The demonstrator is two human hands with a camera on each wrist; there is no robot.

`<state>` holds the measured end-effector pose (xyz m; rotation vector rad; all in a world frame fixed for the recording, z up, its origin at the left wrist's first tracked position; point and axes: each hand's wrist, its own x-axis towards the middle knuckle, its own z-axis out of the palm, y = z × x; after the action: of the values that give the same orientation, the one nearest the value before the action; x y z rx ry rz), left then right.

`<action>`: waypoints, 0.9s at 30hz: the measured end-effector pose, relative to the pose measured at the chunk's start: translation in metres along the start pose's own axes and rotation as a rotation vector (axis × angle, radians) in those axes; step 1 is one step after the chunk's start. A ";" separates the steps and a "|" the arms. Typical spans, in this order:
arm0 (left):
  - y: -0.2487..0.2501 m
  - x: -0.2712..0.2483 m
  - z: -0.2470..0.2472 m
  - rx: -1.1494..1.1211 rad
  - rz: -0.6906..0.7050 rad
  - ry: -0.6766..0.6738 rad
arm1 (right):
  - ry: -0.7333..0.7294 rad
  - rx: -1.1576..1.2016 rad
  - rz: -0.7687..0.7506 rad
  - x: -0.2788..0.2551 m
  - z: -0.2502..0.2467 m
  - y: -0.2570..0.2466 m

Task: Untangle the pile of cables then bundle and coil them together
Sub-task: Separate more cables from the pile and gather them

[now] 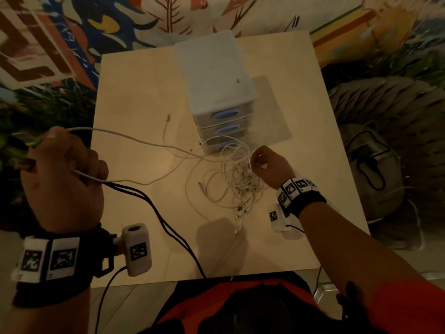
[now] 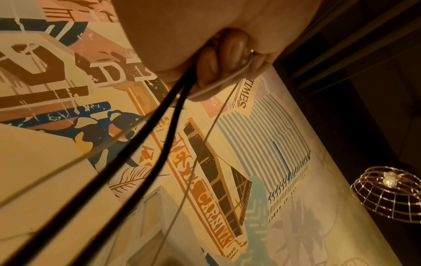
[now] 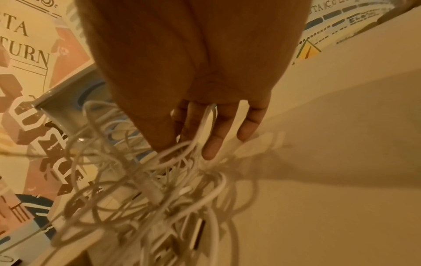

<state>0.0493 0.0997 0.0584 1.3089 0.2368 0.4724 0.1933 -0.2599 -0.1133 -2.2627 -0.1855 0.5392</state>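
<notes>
The left hand (image 1: 65,174) is fisted around a thin white cable (image 1: 134,138) and two black cords (image 1: 154,208), raised off the pale wooden surface (image 1: 134,92). That cable runs across to the tangled pile of white cables (image 1: 236,179) lying beneath the right hand (image 1: 272,165), whose fingers (image 3: 214,136) pinch strands at the pile's top.

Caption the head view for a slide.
Left hand grips a thin white cable pulled from the tangled white cable pile; right hand pinches the pile's strands.
</notes>
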 end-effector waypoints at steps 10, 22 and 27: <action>0.020 -0.026 0.070 0.256 0.074 -0.027 | 0.363 -0.348 -0.236 -0.029 -0.020 -0.046; 0.019 -0.030 0.072 0.456 0.070 0.089 | -0.152 -0.433 -0.603 0.006 0.015 -0.106; 0.011 -0.036 0.089 1.048 0.012 0.067 | 0.044 -0.156 -0.756 -0.004 -0.006 -0.125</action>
<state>0.0528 0.0078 0.0885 2.3148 0.5788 0.4064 0.1969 -0.1801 -0.0165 -2.1316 -1.0335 0.0695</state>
